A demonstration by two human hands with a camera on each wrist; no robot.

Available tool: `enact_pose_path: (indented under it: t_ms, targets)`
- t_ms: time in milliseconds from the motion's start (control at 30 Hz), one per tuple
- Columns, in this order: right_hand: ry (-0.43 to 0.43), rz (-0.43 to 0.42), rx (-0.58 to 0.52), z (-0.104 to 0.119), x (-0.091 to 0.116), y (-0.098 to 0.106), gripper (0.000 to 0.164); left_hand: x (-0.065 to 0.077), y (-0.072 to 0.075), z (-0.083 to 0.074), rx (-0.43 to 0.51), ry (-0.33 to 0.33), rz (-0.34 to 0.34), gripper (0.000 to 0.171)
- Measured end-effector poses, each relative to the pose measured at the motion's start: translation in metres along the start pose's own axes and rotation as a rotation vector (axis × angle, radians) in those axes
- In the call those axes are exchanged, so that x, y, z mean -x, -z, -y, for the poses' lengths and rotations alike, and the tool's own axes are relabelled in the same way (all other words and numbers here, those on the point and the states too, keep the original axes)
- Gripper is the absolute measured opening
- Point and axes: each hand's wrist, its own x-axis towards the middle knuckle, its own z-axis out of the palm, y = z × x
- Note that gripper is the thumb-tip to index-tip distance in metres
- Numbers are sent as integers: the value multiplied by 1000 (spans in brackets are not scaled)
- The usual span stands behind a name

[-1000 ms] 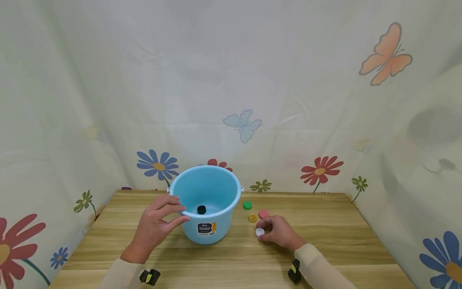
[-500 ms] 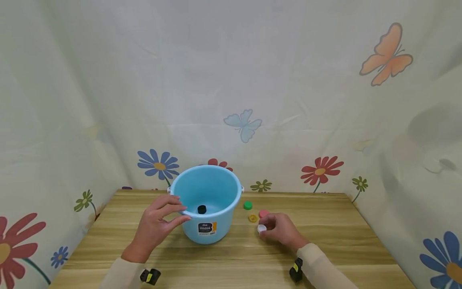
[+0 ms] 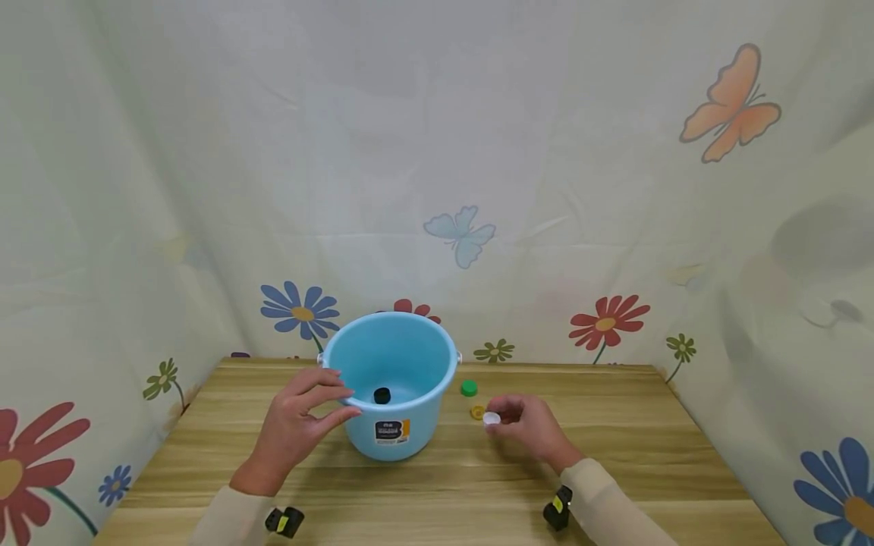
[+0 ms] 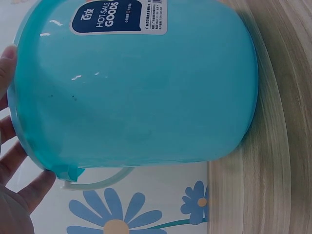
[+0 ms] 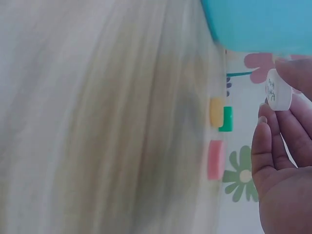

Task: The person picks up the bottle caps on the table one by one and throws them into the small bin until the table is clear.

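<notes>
A light blue bucket (image 3: 391,425) stands upright on the table, with a black bottle cap (image 3: 382,396) on its floor inside. At its near left rim my left hand (image 3: 300,421) pinches the edge, thumb outside and fingers over the rim. My right hand (image 3: 536,431) holds a white bottle cap (image 3: 492,418) between thumb and fingers, to the right of the bucket; the right wrist view shows this white cap (image 5: 279,91) lifted off the table. Beyond that hand lie a yellow cap (image 3: 477,412), a green cap (image 3: 469,388) and a pink cap (image 5: 215,160), the last hidden in the head view.
The wooden table (image 3: 423,500) ends at a hanging white curtain (image 3: 546,152) printed with flowers and butterflies. Black wrist devices (image 3: 284,522) sit below each forearm. A pale handle (image 4: 105,180) hangs from the bucket's side.
My right hand has raised the white cap and moved slightly away from me, covering the pink cap in the head view. The left hand and bucket stay where they were.
</notes>
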Motion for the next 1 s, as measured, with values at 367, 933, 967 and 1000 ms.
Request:
enact_pose_path:
  t_ms: [367, 933, 967, 1000]
  targets:
    - [65, -46, -20, 28, 2, 4, 29, 0, -1, 0, 8, -5, -2, 34]
    - [127, -36, -204, 74, 3, 17, 31, -1, -1, 0, 26, -12, -3, 35]
    - [125, -38, -208, 73, 1, 17, 32, -1, -1, 1, 29, -14, -4, 34]
    - [125, -46, -204, 72, -1, 17, 34, -1, -1, 1, 29, -15, -4, 34]
